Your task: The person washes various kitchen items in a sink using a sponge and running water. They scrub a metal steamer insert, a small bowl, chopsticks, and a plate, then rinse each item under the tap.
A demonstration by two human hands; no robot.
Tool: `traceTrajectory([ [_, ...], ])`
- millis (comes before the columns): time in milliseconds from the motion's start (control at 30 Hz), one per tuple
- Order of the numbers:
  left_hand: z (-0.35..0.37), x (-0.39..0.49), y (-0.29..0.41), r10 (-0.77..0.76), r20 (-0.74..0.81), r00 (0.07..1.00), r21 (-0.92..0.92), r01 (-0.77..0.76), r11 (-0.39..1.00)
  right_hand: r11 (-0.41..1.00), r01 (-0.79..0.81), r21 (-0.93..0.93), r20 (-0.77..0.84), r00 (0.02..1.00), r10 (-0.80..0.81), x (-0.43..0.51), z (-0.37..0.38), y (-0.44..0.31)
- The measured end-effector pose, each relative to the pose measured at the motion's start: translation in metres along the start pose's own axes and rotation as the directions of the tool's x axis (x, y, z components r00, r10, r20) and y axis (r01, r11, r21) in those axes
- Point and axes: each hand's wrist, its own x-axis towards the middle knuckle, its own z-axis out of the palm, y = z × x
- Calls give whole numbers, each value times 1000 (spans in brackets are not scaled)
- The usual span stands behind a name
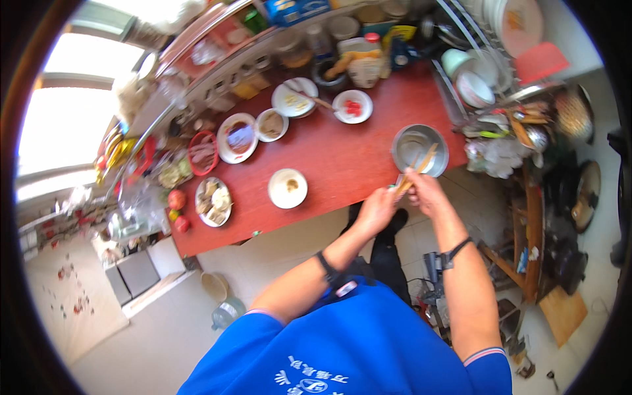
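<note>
My left hand (pixel 377 210) grips the lower ends of some wooden chopsticks (pixel 428 159) at the front edge of the red table (pixel 335 163). Beside it, my right hand (pixel 425 192) has its fingers closed around the same sticks. Their far ends point over a round metal pot (pixel 442 143), which stands near the table's right end. A small clear piece with a green spot shows at my left fingers, too blurred to name. Left of my hands is a white bowl (pixel 288 200) with a brown patch in its pale contents.
Along the back stand a bowl of red pieces (pixel 362 118), a plate with chopped food (pixel 281 101), a dish of dark sauce (pixel 225 153) and a red basket (pixel 192 168). An oval plate of food (pixel 200 197) lies left. A dish rack (pixel 452 106) borders the right.
</note>
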Motion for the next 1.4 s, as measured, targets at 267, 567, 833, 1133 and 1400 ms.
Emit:
traceTrajectory([
  [267, 13, 17, -8, -236, 275, 932, -155, 285, 946, 938, 114, -328, -310, 925, -221, -44, -35, 44],
  [567, -69, -32, -111, -478, 346, 808, -20, 515, 857, 951, -18, -309, -318, 944, -86, -118, -82, 191],
  [833, -9, -18, -102, -397, 411, 821, 67, 408, 911, 919, -202, -339, -650, 757, -73, -222, -168, 342],
  [1133, 192, -51, -80, -372, 594, 713, 412, 128, 902, 987, -76, 138, -827, 540, 157, -365, -221, 502],
  [1400, 432, -161, -85, -445, 638, 628, 637, -107, 763, 879, 118, 462, -819, 436, 373, -419, -325, 670],
])
